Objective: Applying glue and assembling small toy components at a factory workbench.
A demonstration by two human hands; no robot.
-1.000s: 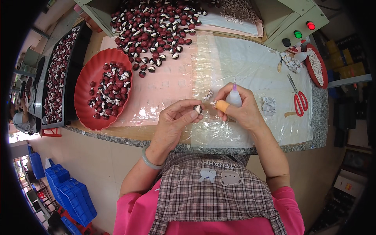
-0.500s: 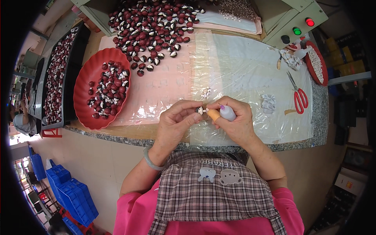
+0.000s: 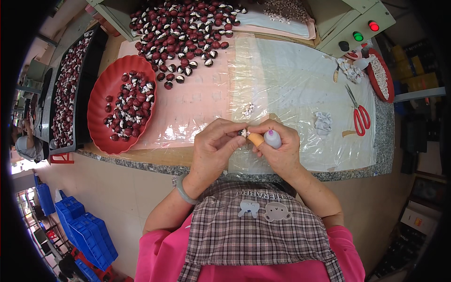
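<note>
My left hand (image 3: 213,144) pinches a small dark ball with white bits on it (image 3: 242,133) between thumb and fingertips. My right hand (image 3: 282,143) is closed around a small whitish squeeze bottle (image 3: 272,139) with a purple tip, which points up and away. An orange finger cover (image 3: 256,139) sits on one right-hand digit, its end beside the ball. The right fingertips meet the ball; whether they hold a white bit there is too small to tell. Just beyond the hands lies a little heap of white bits (image 3: 248,109).
A red scalloped bowl (image 3: 96,113) of dark red and white balls stands left. More balls (image 3: 183,35) are spread at the back under a green-grey machine (image 3: 361,23). Red-handled scissors (image 3: 361,120), crumpled white paper (image 3: 322,122) and a red dish (image 3: 387,96) of white bits lie right.
My right fingertips have closed in on the ball and now touch it. The bottle has shifted slightly in my right hand, and the left hand has moved slightly right.
</note>
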